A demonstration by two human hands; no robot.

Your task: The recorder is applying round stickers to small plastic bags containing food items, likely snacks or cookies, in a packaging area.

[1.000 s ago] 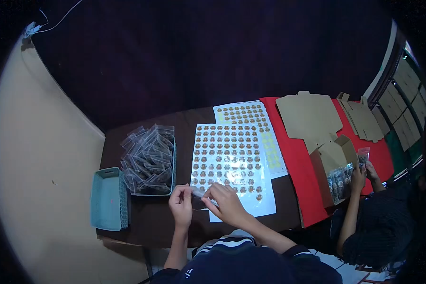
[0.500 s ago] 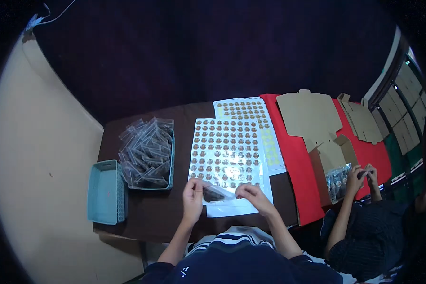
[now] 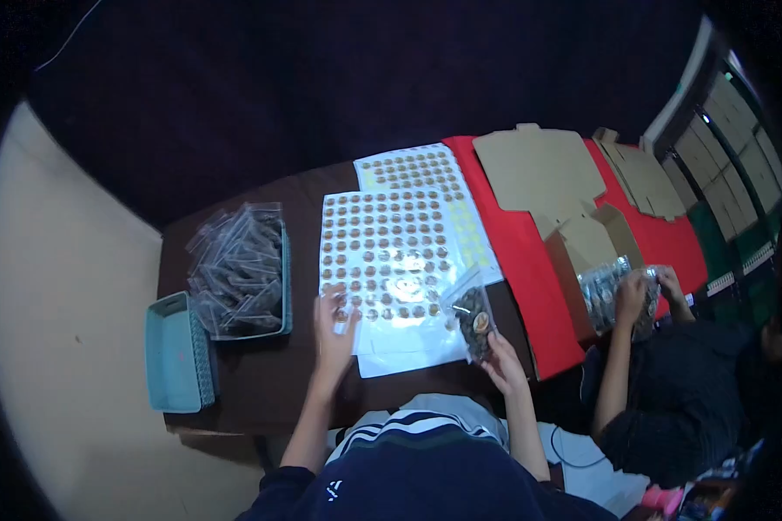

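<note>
My right hand grips the lower edge of a clear zip bag with dark contents and a round brown-and-white sticker on its front. The bag is tilted over the right edge of the sticker sheets. My left hand is open, fingers apart, at the lower left of the upper sticker sheet, with nothing seen in it. Rows of round brown stickers cover that sheet. A second sticker sheet, with some yellowish bare spots, shows from beneath it.
On the left stand a blue basket heaped with filled zip bags and a second blue basket. To the right, a cardboard box lies on red cloth. A co-worker's hands handle a bag beside it.
My hands have parted. The right one carried the bag rightward, and its stickered face now shows; the left let go and moved left. The view has shifted. The co-worker now holds a bag.
</note>
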